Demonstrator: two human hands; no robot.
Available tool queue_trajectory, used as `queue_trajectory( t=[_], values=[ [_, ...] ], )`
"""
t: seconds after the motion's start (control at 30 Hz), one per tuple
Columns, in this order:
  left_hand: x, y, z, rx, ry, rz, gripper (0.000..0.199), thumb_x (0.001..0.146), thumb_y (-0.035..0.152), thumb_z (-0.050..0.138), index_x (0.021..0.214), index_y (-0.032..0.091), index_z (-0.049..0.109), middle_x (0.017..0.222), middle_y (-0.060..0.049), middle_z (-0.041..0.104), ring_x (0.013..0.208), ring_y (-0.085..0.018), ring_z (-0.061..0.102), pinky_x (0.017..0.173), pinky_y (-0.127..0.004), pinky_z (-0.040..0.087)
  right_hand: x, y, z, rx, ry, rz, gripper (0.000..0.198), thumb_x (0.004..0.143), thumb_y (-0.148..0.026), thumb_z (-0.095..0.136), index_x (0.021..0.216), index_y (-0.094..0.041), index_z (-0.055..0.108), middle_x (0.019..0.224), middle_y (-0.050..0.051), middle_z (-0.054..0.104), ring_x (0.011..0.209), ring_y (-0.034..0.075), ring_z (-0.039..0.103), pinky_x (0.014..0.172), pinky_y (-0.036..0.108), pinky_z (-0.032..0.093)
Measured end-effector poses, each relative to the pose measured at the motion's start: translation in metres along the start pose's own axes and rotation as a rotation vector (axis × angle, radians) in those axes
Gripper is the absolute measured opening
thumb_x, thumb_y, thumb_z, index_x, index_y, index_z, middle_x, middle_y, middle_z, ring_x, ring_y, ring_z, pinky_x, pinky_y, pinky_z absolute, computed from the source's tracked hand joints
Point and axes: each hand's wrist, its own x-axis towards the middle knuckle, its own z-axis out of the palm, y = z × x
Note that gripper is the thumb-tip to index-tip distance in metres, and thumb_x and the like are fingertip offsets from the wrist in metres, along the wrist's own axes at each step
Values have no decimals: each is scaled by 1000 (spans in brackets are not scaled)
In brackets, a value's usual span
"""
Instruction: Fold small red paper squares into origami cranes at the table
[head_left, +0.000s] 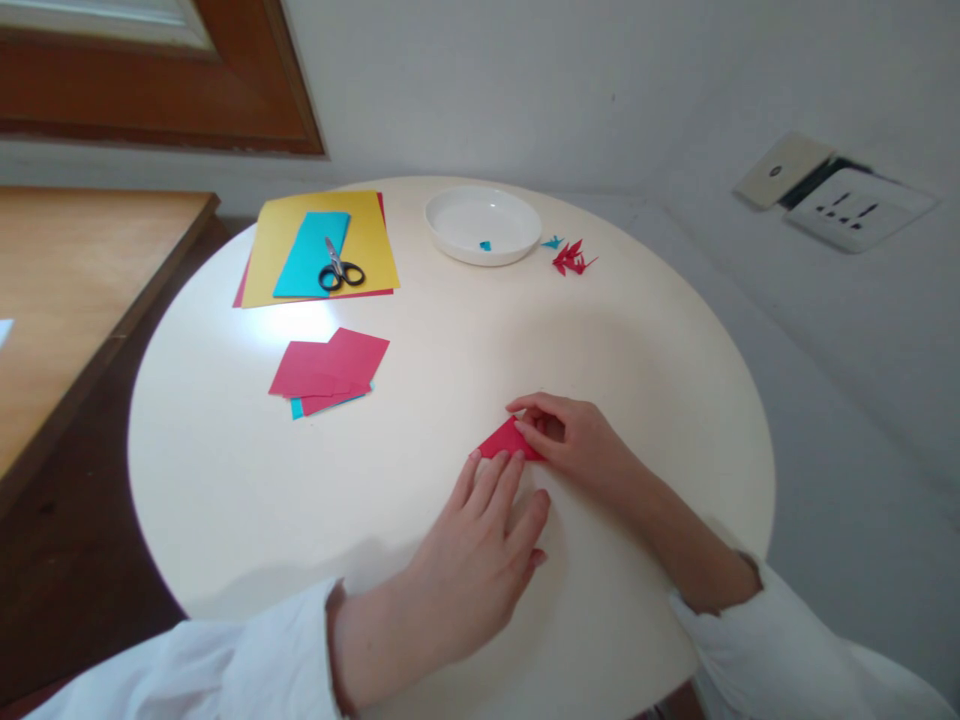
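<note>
Free tabletop (664,375) beyond my R fingers (546,402); dish (502,216) blks far ctr, red folded bits (571,259) beside; paper pile (330,370) blks L.

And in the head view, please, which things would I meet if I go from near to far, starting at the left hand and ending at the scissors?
Left hand → folded red paper → loose red paper pieces → scissors.

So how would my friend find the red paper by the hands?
Find the round white table, then the left hand and right hand over it. The red paper is at their fingertips. Unlike the red sheets farther left, it shows as a small triangle.
</note>
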Motion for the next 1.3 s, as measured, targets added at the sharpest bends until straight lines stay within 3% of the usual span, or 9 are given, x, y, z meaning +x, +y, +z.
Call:
queue_trajectory(
  t=[1.3],
  values=[
    [0, 1, 0, 26, -7, -4, 37, 90, 34, 41, 118, 12, 49, 134, -24, 45, 128, -35, 39, 102, -52, 30, 1, -7, 0, 39, 9, 61, 7, 77, -20, 53, 76, -18, 59, 68, 0, 65, 60, 12, 58, 59, 24, 44]
  ],
)
